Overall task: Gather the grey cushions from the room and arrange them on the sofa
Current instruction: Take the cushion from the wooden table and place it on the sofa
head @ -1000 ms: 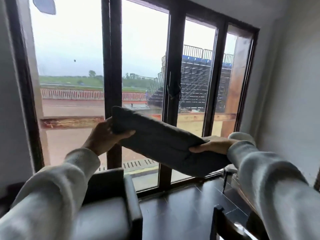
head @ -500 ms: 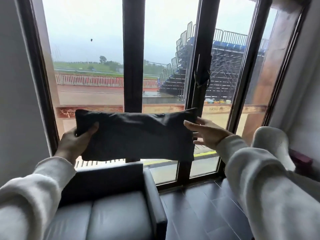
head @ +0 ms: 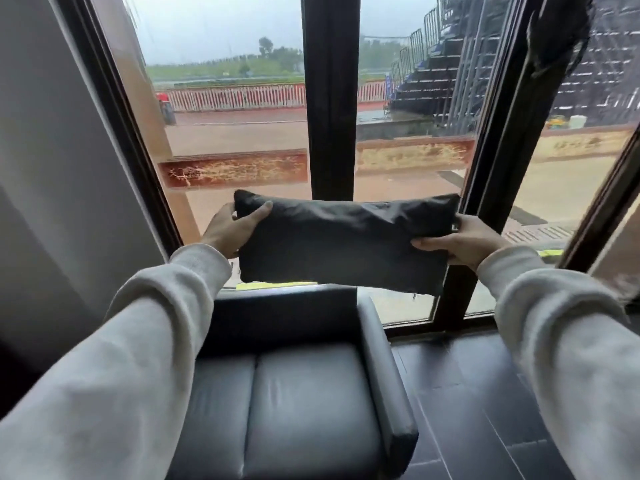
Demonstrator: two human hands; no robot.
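Both hands are clamped on the cushion (head: 343, 240), one at each short end. The left hand (head: 232, 230) has its thumb laid over the front near the upper left corner with the fingers out of sight behind. The right hand (head: 460, 240) pinches the other end, thumb on the front and fingers behind. From my seat that reads as two end pinches with nothing supporting the middle.

The cushion hangs level at the centre of the frame, in front of the dark window post (head: 330, 98) and just above the backrest (head: 277, 313) of the sofa (head: 294, 393). I cannot tell whether its lower edge brushes the backrest.

Here is what I would worry about. The cushion looks thin and limp, so if either hand lets go first it will likely swing down from the other. It is also far back over the sofa. Released where it is, I judge it could tip over the backrest and fall between the sofa and the glass. The seat looks smooth and glossy, so a cushion stood against the backrest may slide flat. Too far right and it could roll off the armrest (head: 388, 375) onto the dark floor (head: 467, 393) at lower right. The left sleeve (head: 121, 375) hides that end of the seat, so I cannot check the room there.
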